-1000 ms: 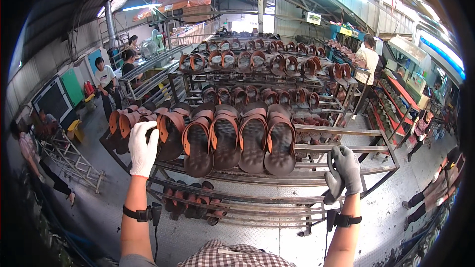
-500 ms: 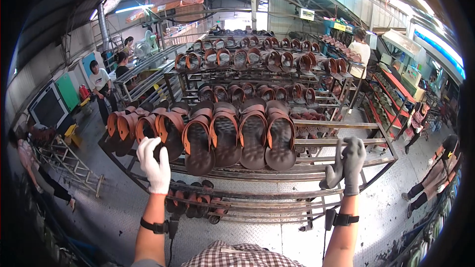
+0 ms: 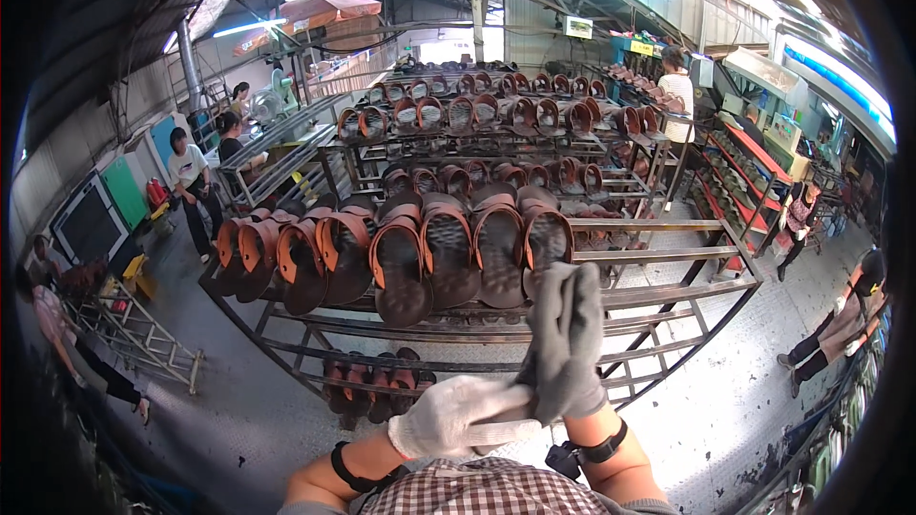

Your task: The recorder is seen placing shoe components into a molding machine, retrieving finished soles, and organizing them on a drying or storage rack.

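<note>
My left hand (image 3: 444, 417), in a white knit glove, is low in front of my chest. Its fingers reach across to my right hand (image 3: 568, 339) and close about the lower part of the grey glove on it, near the thumb side. Upright, my right hand has its fingers extended and lying close together, holding nothing. Behind the hands, brown sandals (image 3: 448, 248) with dark footbeds and orange-edged wide straps stand in a row on a metal rack (image 3: 658, 296). The right fingertips overlap the rightmost sandal in view without visibly gripping it.
More sandals (image 3: 458, 114) fill racks farther back, and others hang on a lower shelf (image 3: 377, 381). People stand left (image 3: 191, 176) and right (image 3: 792, 215). A red-shelved rack (image 3: 744, 172) is at the right, a metal trolley (image 3: 148, 324) at the left.
Both hands came away from either side of the rack and met in front of my body. The left now touches the right glove. The sandals appear slightly shifted with the view.
</note>
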{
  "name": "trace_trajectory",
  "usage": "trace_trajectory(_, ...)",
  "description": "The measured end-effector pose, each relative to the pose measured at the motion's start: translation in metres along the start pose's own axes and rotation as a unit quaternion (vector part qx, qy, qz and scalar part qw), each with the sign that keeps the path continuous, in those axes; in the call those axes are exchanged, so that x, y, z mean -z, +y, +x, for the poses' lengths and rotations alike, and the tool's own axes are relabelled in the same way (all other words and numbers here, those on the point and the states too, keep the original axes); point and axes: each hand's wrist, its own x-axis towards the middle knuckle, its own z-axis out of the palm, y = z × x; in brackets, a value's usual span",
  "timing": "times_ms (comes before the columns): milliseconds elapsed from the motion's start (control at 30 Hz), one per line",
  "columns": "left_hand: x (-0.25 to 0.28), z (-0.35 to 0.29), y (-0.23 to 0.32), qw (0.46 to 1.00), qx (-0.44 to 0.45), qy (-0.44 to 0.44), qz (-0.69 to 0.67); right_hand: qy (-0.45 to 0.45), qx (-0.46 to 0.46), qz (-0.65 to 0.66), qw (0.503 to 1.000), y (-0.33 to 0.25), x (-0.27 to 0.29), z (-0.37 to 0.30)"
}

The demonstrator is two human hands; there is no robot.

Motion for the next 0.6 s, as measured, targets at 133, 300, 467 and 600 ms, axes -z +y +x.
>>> trace_trajectory(133,0.009,-0.030,0.017,0.991,0.079,0.089,0.066,-0.070,-0.089,-0.039,0.993,0.035,0.003,-0.023)
trace_trajectory(300,0.026,-0.090,0.031,0.893,0.276,0.340,0.101,-0.460,-0.157,-0.144,0.862,0.041,0.000,-0.045)
trace_trajectory(467,0.051,-0.120,0.033,0.766,0.544,0.317,-0.128,-0.454,-0.084,-0.227,0.858,0.097,0.014,-0.085)
trace_trajectory(600,0.010,-0.172,0.001,0.745,0.584,0.306,-0.100,-0.459,-0.281,-0.078,0.840,0.110,0.005,-0.112)
